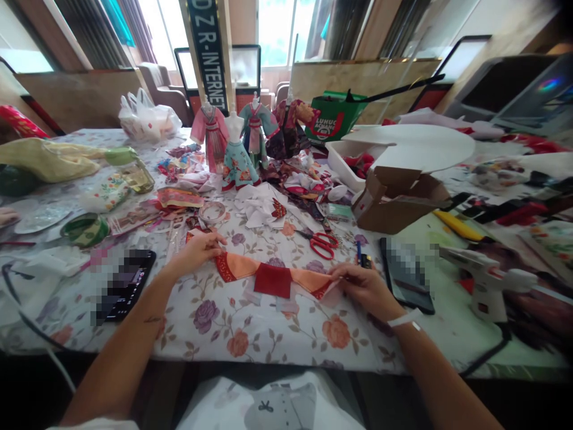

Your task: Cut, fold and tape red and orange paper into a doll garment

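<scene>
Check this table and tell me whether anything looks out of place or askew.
The white round board looks askew: it appears to sit tilted across the white plastic tub and the open cardboard box, not lying flat on the table.

A peach fabric strip (237, 266) with patterned red edging lies flat, its ends reaching 9 and 3 o'clock from a dark red square panel (273, 280) at its centre. Pale sheer scraps (286, 306) poke out beneath, toward 5 o'clock.
</scene>
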Motion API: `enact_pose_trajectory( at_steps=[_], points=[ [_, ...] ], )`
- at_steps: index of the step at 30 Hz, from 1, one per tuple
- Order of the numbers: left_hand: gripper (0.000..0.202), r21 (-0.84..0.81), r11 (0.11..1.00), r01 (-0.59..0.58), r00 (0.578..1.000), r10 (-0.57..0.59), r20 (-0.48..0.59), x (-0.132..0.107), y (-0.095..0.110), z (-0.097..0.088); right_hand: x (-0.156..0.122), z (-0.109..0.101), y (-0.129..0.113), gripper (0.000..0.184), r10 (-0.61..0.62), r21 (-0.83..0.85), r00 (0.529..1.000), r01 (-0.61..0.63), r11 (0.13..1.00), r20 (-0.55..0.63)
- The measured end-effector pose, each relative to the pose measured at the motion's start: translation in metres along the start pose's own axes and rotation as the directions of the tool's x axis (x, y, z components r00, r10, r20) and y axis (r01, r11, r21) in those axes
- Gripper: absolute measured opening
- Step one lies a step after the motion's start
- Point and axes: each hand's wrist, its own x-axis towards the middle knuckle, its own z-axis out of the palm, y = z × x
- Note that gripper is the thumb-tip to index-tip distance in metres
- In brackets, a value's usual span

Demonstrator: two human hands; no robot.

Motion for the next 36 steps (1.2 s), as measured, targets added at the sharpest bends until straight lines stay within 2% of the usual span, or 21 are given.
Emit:
enact_pose_trajectory(
  at_steps=[3,7,10,16,18,21,24,26,29,33,36],
  points=[
    [0.025,-0.031,0.998,0.051,0.996,-0.049,0.071,-0.002,0.004,-0.005,0.003,-0.001,-0.004,0.02,0.0,0.027,0.998,-0.002,1.0,0.06],
    [0.023,-0.046,0.998,0.049,0.989,-0.042,0.141,-0.006,0.01,-0.012,0.005,-0.002,-0.008,0.019,0.161,0.15,0.975,-0.184,0.971,0.153],
    [0.025,-0.056,0.997,0.061,0.981,-0.05,0.186,-0.008,0.014,-0.011,0.006,-0.003,-0.009,0.013,0.196,0.144,0.962,-0.225,0.964,0.188],
    [0.03,0.028,0.999,0.047,0.983,-0.051,0.178,-0.007,0.014,-0.004,0.005,-0.003,-0.012,0.025,0.235,0.129,0.944,-0.269,0.954,0.23],
    [0.032,0.079,0.997,0.025,0.985,-0.038,0.169,-0.005,0.012,-0.003,0.006,0.0,-0.013,0.03,0.241,0.092,0.952,-0.261,0.961,0.19],
    [0.031,0.166,0.986,-0.004,0.989,-0.02,0.146,0.001,0.011,0.0,0.014,0.005,-0.015,0.036,0.238,-0.066,0.962,-0.231,0.971,0.132],
    [0.027,0.167,0.986,-0.008,0.99,-0.015,0.139,0.008,0.012,0.005,0.022,0.008,-0.021,0.042,0.219,-0.22,0.952,-0.172,0.96,0.212],
    [0.026,0.125,0.992,0.0,0.99,-0.017,0.142,0.009,0.012,0.009,0.025,0.01,-0.024,0.045,0.2,-0.261,0.948,-0.134,0.956,0.246],
    [0.028,0.031,0.999,0.018,0.989,-0.022,0.146,0.005,0.012,0.013,0.025,0.012,-0.027,0.04,0.184,-0.239,0.952,-0.125,0.963,0.246],
    [0.028,-0.146,0.984,0.103,0.984,-0.079,0.162,-0.004,0.008,0.014,0.023,0.015,-0.025,0.032,0.16,-0.107,0.946,-0.135,0.985,0.281],
    [0.026,-0.126,0.987,0.104,0.98,-0.08,0.184,-0.01,0.011,0.012,0.023,0.013,-0.026,0.025,0.148,-0.088,0.932,-0.126,0.988,0.332]
  ],
)
